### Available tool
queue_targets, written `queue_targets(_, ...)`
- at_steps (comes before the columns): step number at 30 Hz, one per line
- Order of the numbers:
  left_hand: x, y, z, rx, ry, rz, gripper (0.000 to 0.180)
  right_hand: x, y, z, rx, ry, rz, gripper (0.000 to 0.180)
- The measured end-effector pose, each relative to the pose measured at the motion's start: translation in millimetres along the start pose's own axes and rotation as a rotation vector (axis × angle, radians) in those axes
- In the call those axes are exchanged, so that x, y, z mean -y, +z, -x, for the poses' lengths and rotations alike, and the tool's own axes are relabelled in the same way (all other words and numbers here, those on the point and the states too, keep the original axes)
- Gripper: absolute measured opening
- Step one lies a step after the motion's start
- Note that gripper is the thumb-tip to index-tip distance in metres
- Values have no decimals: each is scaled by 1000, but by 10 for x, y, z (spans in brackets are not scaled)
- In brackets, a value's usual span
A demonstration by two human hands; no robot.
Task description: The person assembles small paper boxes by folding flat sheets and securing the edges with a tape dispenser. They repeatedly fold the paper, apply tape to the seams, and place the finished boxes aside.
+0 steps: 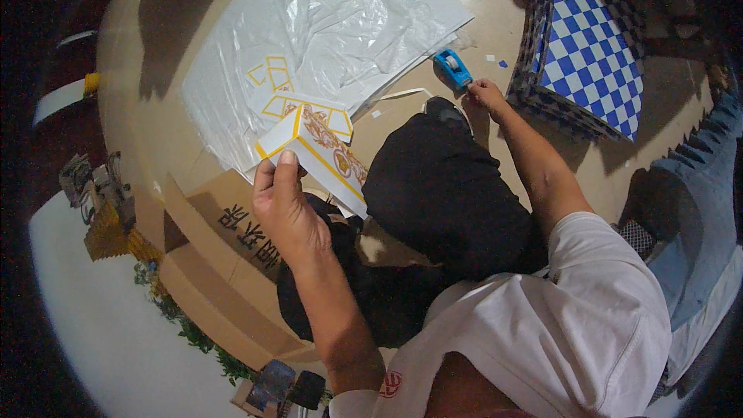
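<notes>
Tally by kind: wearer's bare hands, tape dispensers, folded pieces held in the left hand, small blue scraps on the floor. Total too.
Bare hands: 2 (left hand, right hand)
Blue tape dispenser: 1
Folded white piece, yellow-edged: 1
Small blue scrap: 1
Total: 5

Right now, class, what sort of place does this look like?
Probably a makeshift craft area on a smooth floor: a blue tape dispenser, a folded patterned card and a cardboard box suggest it. Home or workshop, I can't tell.
</notes>
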State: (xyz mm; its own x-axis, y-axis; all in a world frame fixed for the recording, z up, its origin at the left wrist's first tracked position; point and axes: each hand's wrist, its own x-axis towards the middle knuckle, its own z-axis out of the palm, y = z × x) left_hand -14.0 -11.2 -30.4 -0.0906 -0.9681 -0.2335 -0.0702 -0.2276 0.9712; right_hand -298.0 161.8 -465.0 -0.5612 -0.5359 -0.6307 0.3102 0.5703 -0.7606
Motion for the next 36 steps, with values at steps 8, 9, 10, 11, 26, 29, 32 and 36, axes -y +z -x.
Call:
queue_targets(8,20,-174,52,-54,49,47,18,-22,300,-95,228,124,482,18)
queue_targets(9,-36,-44,18,-19,52,87,19,-222,118,-241,256,88,772,17)
queue_targets(10,-71,69,-24,20,54,130,20,-426,-65,-385,279,46,1062,18)
queue_targets(11,-76,51,-36,24,63,102,20,-368,105,-370,223,27,782,15)
queue_targets(26,-431,-164,193,-242,404,-4,15,4016,1139,2876,614,-629,-322,17)
queue_targets(29,-519,-246,275,-258,432,37,17,4099,1334,3339,712,-670,-366,16)
queue_targets(32,-609,-304,348,-280,481,38,16,4067,1456,3515,701,-667,-333,12)
queue_targets(36,-686,-408,434,-297,533,-38,15,4047,1540,3638,649,-682,-314,14)
